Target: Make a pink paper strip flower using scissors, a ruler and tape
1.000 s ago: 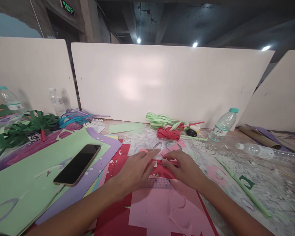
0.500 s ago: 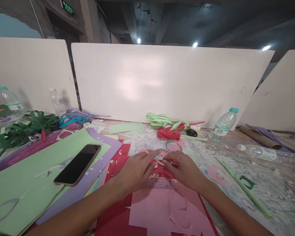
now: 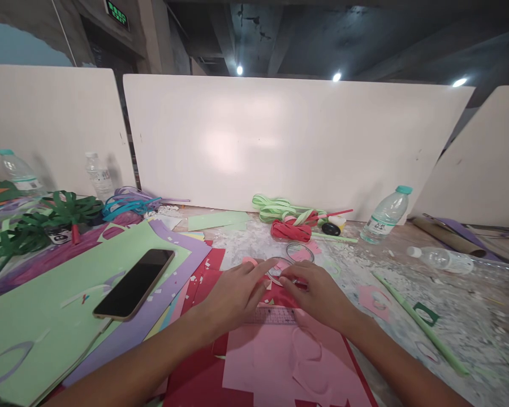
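A roll of clear tape [image 3: 275,278] lies over the red paper [image 3: 199,362], held between my two hands. The index finger of my left hand [image 3: 237,291] rests on the roll's left rim, with the thumb tucked below. My right hand [image 3: 318,288] has its thumb and fingers closed at the roll's right side, partly covering it. Just beneath my hands, a clear ruler [image 3: 275,315] lies across the top of a pink paper sheet [image 3: 254,356]. Behind the held roll is a second clear ring [image 3: 300,252], beside pink scraps.
At left, a phone [image 3: 134,284] lies on green paper [image 3: 38,316] over a purple sheet [image 3: 199,249]. Red ribbon [image 3: 290,230] and green strips [image 3: 271,208] lie at the back. Right are an upright bottle [image 3: 385,217], a fallen bottle [image 3: 445,260] and a green stick [image 3: 424,328].
The fallen bottle at right has shifted slightly to the left. My hands stay almost still at the roll of clear tape.
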Available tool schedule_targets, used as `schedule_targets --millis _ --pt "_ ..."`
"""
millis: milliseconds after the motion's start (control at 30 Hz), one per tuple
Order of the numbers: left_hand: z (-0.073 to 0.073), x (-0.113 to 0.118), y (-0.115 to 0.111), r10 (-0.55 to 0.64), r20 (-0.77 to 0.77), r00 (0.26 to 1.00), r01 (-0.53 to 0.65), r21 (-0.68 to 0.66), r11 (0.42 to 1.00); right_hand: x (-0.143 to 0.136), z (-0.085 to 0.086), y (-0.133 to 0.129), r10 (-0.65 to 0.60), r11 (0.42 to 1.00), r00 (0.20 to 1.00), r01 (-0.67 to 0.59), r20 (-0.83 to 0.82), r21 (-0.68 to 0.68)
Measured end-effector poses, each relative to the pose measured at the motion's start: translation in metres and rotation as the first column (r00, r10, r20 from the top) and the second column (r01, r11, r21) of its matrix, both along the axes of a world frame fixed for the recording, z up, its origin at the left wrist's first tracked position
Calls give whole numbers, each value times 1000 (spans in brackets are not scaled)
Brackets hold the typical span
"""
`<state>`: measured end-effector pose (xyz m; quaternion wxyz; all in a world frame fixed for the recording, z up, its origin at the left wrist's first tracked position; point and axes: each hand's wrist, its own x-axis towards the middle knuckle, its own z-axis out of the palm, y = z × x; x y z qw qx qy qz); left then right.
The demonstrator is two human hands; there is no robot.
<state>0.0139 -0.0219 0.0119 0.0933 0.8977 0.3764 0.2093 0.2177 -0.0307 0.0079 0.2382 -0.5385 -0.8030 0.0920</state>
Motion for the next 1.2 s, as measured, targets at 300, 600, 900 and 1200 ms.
schedule_targets --millis 300,600,900,1200 --pt "2 0 -1 12 -19 1000 -12 7 1000 -2 1 -2 1 1000 1000 -1 13 1" --pt "1 -1 -2 39 60 997 -34 -76 997 -1 -2 0 11 1000 996 -11 -85 3" --pt "-4 -2 -2 68 462 884 155 -428 890 -13 2 -6 -60 761 617 -480 -784 -437" --pt "-7 -2 0 -5 387 922 152 -350 924 -26 -11 -11 -431 539 292 -676 -854 -503"
